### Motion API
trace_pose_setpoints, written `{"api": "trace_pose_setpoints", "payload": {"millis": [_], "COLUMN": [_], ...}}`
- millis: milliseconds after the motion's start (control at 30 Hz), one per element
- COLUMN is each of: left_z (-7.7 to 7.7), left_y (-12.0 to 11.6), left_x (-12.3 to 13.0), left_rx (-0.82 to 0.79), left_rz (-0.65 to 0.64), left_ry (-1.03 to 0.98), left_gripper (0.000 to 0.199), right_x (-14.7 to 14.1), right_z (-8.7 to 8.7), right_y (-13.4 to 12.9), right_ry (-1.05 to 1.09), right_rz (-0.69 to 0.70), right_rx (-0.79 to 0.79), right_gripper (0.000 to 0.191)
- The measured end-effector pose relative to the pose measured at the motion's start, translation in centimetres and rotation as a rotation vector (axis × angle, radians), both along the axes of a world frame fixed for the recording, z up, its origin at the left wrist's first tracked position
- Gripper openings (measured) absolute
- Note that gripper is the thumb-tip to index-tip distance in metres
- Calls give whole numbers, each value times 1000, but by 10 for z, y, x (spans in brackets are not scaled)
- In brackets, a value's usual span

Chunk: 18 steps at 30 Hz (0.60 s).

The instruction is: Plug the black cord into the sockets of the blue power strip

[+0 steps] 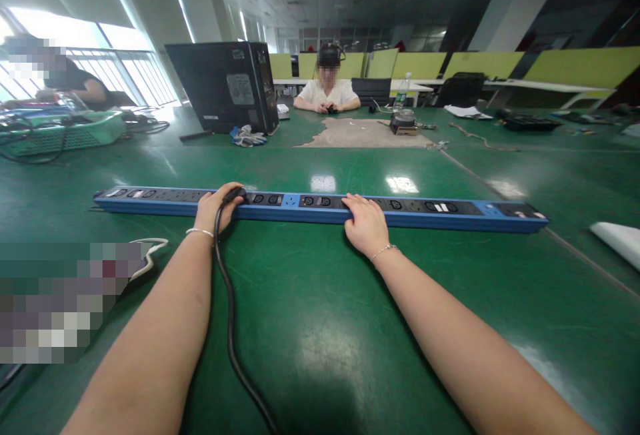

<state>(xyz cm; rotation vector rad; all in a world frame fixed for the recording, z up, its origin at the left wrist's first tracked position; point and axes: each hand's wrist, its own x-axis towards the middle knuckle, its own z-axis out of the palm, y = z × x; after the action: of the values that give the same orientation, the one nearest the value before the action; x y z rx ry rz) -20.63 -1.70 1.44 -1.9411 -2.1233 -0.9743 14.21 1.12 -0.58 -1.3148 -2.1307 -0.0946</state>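
Lying across the green table in front of the person, the long blue power strip has its sockets facing up. The left hand is closed around a black plug at the strip, left of its middle; whether the plug is seated in a socket cannot be told. A thick black cord runs from the plug down toward the near edge of the view. The right hand, well apart from the left, lies on the strip right of its middle, fingers over the top and thumb at the near side; whether it grips cannot be told.

Near the strip's left end, closer to the wearer, is a pixelated object with a white cord. A white object lies beyond the right end. Farther back stand a black computer case, with a glove at its foot, and a green basket to its left. Across the table sits a person in white, hands together around something small and dark; another person sits at far left.
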Motion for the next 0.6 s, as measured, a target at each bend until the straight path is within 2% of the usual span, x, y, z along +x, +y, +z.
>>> {"api": "trace_pose_setpoints", "payload": {"millis": [300,467,600], "left_z": [-3,0,8], "left_y": [-4,-8,-10], "left_x": [3,8,13], "left_rx": [15,8,261], "left_rz": [-20,7,104], "left_ry": [58,-7,-183], "left_gripper": [39,35,37], "right_x": [-1,-1,-1], "right_z": [0,0,0], "right_y": [0,0,0], "right_ry": [4,-1,13], "right_rz": [-3,-6,1], "right_rx": [2,1,-5], "right_gripper": [49,49,49]}}
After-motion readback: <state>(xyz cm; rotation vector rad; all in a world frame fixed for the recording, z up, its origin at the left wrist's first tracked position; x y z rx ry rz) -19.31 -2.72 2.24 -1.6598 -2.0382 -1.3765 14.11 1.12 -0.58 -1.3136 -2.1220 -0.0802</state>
